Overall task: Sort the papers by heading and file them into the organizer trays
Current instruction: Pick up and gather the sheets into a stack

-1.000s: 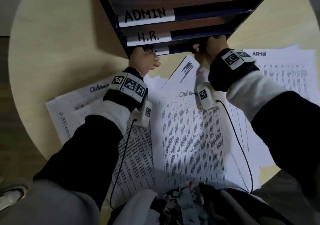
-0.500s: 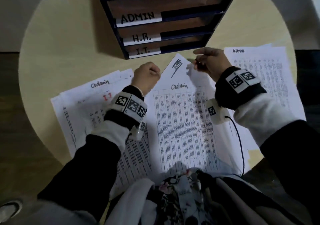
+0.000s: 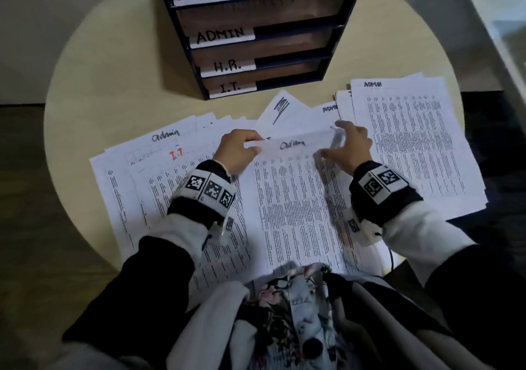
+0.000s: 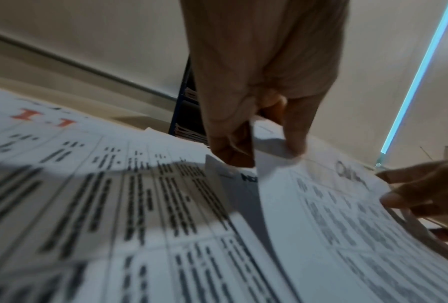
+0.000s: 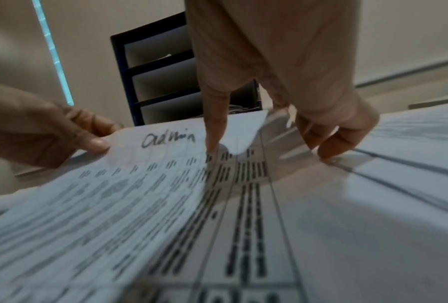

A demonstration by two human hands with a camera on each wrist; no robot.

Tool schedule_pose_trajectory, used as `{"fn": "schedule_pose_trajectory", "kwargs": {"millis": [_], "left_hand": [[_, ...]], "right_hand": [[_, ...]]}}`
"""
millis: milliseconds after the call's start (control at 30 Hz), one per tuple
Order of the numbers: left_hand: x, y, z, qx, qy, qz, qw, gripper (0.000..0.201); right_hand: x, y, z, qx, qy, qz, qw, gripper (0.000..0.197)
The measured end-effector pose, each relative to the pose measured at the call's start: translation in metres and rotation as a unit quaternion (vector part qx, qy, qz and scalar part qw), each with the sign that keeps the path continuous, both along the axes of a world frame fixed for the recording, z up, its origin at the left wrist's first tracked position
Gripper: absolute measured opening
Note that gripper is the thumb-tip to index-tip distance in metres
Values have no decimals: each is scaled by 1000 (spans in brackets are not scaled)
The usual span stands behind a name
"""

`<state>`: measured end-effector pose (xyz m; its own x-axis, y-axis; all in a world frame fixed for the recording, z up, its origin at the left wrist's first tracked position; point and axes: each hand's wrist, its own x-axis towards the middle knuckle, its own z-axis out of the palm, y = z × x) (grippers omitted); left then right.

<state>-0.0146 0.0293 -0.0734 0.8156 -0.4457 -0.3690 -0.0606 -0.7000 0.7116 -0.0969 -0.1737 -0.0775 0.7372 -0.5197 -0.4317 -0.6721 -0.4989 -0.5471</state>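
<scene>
The middle sheet headed "Admin" lies on the spread of papers with its top edge lifted. My left hand pinches its top left corner between thumb and fingers, as the left wrist view shows. My right hand pinches the top right corner, thumb on the print, the other fingers curled beside it. The dark organizer stands just beyond, with trays labelled TASK LIST, ADMIN, H.R. and I.T.
A fanned stack on the left shows an "Admin" heading and a red "I.T.". Another stack headed "ADMIN" lies on the right. A scribbled sheet pokes out toward the organizer. The round beige table ends close on both sides.
Both hands drew back from the organizer's lowest tray to the papers. They now hold the top corners of the middle Admin sheet, whose top edge has come up.
</scene>
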Motion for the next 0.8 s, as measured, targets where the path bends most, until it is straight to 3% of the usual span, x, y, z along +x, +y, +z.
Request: {"fn": "schedule_pose_trajectory", "kwargs": {"millis": [100,167,233,333,500,633,733,800], "left_hand": [[-8,6,6,-35,55,-48,997,13],[-12,8,10,-68,93,-42,992,14],[-14,8,11,-99,118,13,988,38],[-6,8,5,-114,124,137,976,64],[-1,14,-9,-38,86,143,985,23],[0,18,-11,-31,71,118,990,18],[3,21,-10,25,72,67,995,26],[3,23,-10,23,103,41,994,19]], "right_hand": [[-7,-9,-7,92,-60,-30,994,85],[-13,-16,-8,135,-81,-27,987,61],[-17,-21,-9,165,-94,-8,982,24],[-22,-23,-12,195,-104,17,975,26],[-27,-26,-17,252,-105,29,962,42],[-31,-26,-15,284,-94,27,954,48],[-33,-25,-15,281,-91,-8,955,35],[-34,-22,-13,258,-92,-31,961,19]]}}
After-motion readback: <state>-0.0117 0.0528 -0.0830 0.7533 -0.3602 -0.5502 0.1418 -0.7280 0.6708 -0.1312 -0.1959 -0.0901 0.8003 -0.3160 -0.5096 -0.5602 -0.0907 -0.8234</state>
